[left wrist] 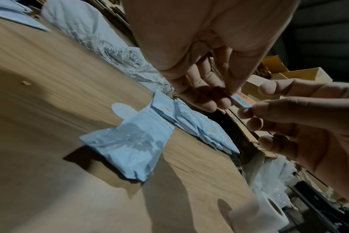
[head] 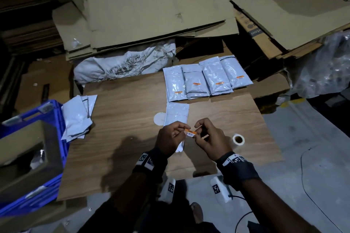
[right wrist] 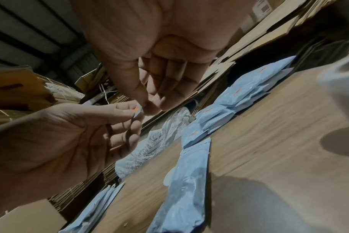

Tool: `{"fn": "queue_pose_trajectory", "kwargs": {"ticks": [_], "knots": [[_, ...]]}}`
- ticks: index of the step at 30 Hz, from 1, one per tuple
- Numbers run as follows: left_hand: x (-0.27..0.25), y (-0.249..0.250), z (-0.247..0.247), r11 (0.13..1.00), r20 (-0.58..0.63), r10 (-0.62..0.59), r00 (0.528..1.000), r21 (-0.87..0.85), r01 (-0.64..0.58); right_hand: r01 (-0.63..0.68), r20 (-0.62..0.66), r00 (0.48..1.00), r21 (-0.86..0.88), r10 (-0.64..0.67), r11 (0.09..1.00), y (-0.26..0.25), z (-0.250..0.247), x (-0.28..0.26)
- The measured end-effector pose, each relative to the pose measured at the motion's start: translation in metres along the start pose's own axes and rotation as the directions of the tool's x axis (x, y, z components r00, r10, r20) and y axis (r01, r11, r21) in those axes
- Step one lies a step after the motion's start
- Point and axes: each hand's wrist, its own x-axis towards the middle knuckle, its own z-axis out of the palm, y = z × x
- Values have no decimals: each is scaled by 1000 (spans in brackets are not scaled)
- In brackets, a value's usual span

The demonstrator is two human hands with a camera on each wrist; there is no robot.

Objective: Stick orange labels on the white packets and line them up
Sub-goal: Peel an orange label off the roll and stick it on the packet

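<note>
Both hands meet above the wooden board [head: 123, 119] and pinch a small orange and white label [head: 191, 133] between them. My left hand [head: 171, 136] holds its left end, my right hand [head: 205, 134] its right end. The label [left wrist: 242, 100] shows between the fingertips in the left wrist view, and the label [right wrist: 138, 111] also in the right wrist view. Under the hands lies a white packet [head: 177, 113] with no label showing; the hands hide its near part. Several labelled packets [head: 206, 79] lie side by side at the board's far edge.
A loose pile of white packets [head: 78, 117] sits at the board's left edge, beside a blue crate [head: 55, 111]. A roll of label backing [head: 238, 141] stands right of my right hand. Flattened cardboard [head: 151, 11] and a crumpled white sack [head: 123, 64] lie beyond the board.
</note>
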Motion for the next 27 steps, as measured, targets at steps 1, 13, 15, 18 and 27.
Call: {"fn": "queue_pose_trajectory", "kwargs": {"ticks": [1, 13, 15, 18, 27], "knots": [[-1, -3, -6, 1000, -13, -20, 1000, 7, 20, 20, 19, 1000, -5, -20, 1000, -1, 6, 3], [0, -50, -47, 931, -19, -284, 959, -245, 271, -198, -18, 980, 67, 200, 978, 6, 73, 22], [3, -56, -46, 927, -9, -297, 955, -241, 286, -287, -47, 955, 88, 292, 954, 12, 80, 22], [9, -68, -42, 919, 6, -329, 944, -227, 322, -355, -73, 930, 61, 359, 933, 22, 89, 22], [23, -90, -38, 905, 30, -391, 920, -171, 390, -475, -61, 879, -25, 472, 880, 41, 107, 32]]}}
